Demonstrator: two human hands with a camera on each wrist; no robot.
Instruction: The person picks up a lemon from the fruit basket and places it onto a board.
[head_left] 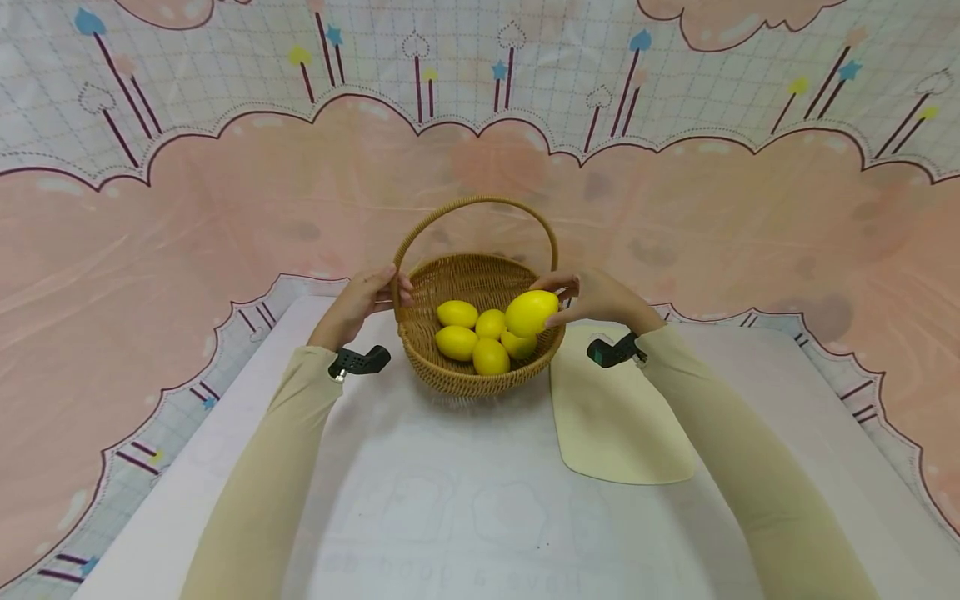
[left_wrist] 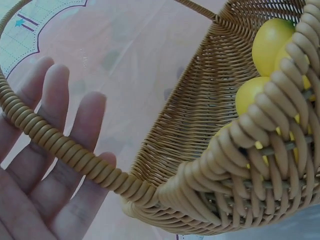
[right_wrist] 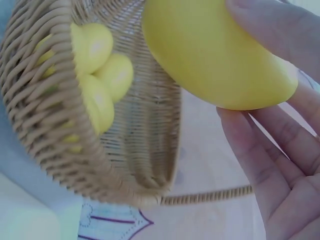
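A brown wicker basket with a tall arched handle stands in the middle of the head view, several yellow lemons lying inside it. My left hand is at the basket's left side. Its extended fingers pass behind the handle, which crosses in front of them in the left wrist view. Over the basket's right rim, my right hand pinches one lemon between thumb and fingertips. That lemon looks large in the right wrist view, above the basket's opening.
A pale cream cutting-board-shaped mat lies on the white table, right of the basket and under my right forearm. Behind the table hangs a pink and white patterned cloth.
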